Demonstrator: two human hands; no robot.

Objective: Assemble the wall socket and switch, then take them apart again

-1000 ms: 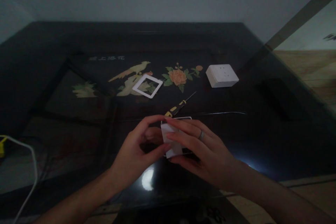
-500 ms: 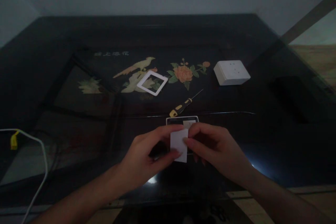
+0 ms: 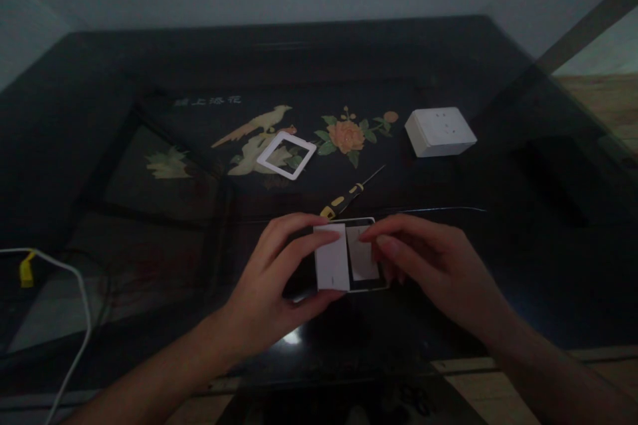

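My left hand is closed on a white rectangular switch rocker, fingers on its top edge and thumb at its lower edge. The rocker is over the left half of a white-rimmed wall switch body, which lies on the table. A second, greyer rocker sits in the right half. My right hand is curled round the body's right side, its index fingertip at the greyer rocker's upper part. The hand partly hides that side. A black-and-yellow screwdriver lies just beyond the switch body.
A white square frame lies on the dark glossy table, over its inlaid bird and flowers. At the back right stands a white wall socket. A white cable with a yellow tag runs along the left.
The white rocker has gone from being held up between both hands to the left half of the switch body. My right hand has let go of it and moved right, exposing the greyer rocker.
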